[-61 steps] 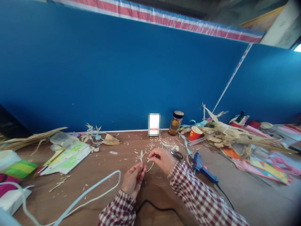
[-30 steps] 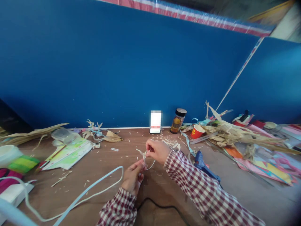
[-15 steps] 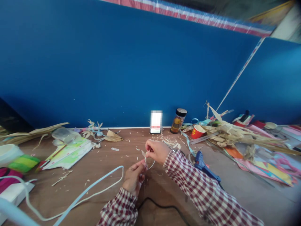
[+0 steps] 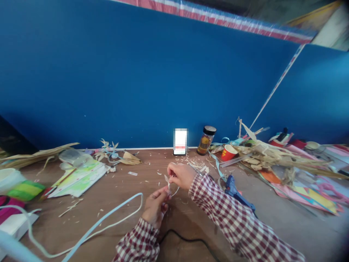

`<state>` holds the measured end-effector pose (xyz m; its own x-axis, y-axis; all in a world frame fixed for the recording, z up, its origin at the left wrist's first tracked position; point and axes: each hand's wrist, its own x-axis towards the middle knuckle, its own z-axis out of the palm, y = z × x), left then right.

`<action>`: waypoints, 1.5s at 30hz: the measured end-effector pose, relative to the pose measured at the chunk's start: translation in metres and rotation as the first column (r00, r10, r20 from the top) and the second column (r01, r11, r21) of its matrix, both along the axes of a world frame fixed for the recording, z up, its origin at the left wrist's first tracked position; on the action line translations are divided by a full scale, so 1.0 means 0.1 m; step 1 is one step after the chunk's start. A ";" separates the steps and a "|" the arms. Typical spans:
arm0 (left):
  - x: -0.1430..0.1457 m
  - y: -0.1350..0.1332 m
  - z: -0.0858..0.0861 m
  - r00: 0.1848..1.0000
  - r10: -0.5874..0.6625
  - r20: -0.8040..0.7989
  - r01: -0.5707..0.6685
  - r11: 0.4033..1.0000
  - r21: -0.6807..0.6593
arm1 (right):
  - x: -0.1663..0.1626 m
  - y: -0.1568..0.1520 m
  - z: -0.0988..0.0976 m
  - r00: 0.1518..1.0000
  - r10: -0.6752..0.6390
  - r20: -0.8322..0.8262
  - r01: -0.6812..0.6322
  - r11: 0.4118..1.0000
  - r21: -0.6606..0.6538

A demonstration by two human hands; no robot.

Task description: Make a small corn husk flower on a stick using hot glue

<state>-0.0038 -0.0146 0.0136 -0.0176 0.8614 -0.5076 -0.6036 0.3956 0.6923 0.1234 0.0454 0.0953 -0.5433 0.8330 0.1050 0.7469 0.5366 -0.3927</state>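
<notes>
My left hand (image 4: 156,206) pinches the lower end of a small piece of pale, dried husk (image 4: 167,179) between thumb and fingers. Just above and to the right, my right hand (image 4: 180,175) is closed on the same piece, its fingertips nearly meeting those of the left. A thin white strand (image 4: 176,191) curves out below the right hand. Exactly how the strand joins the husk is hidden by the fingers. Both hands are held over the middle of the brown table (image 4: 122,203).
A lit phone (image 4: 180,142) and a dark-lidded jar (image 4: 206,140) stand by the blue panel. To the right are a blue glue gun (image 4: 237,193), a red paper cup (image 4: 228,153) and heaped dry husks (image 4: 272,154). A painted sheet (image 4: 79,180) and white cable (image 4: 109,214) are left.
Both hands keep almost the same pose and grip. The whole view has shifted very slightly; nothing was let go or picked up.
</notes>
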 end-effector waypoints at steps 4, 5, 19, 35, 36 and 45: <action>0.01 0.00 0.00 1.000 -0.012 -0.007 0.012 1.000 0.010 | 0.00 0.00 0.01 0.999 0.016 0.031 -0.016 1.000 0.002; 0.01 0.00 0.00 1.000 -0.012 -0.010 0.012 1.000 0.010 | 0.00 0.00 0.02 0.999 0.016 0.037 -0.016 1.000 0.002; 0.02 -0.01 0.03 1.000 -0.024 -0.005 0.024 1.000 0.016 | 0.01 -0.02 0.03 0.999 0.019 0.044 -0.020 0.999 0.030; 0.02 0.00 -0.03 0.991 -0.013 -0.136 0.022 0.997 0.069 | -0.01 -0.03 -0.02 0.997 0.014 0.072 -0.018 0.998 0.058; 0.02 0.00 -0.03 0.990 -0.014 -0.140 0.024 0.997 0.072 | -0.01 -0.03 -0.01 0.997 0.017 0.074 -0.020 0.998 0.053; 0.02 0.00 -0.04 0.993 0.010 -0.120 -0.002 0.998 0.066 | -0.03 -0.04 0.00 0.999 0.040 -0.028 -0.040 0.999 -0.017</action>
<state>-0.0014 -0.0148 0.0093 -0.0805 0.8927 -0.4434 -0.5166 0.3431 0.7845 0.1209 0.0415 0.0952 -0.5733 0.8124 0.1061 0.7138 0.5588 -0.4222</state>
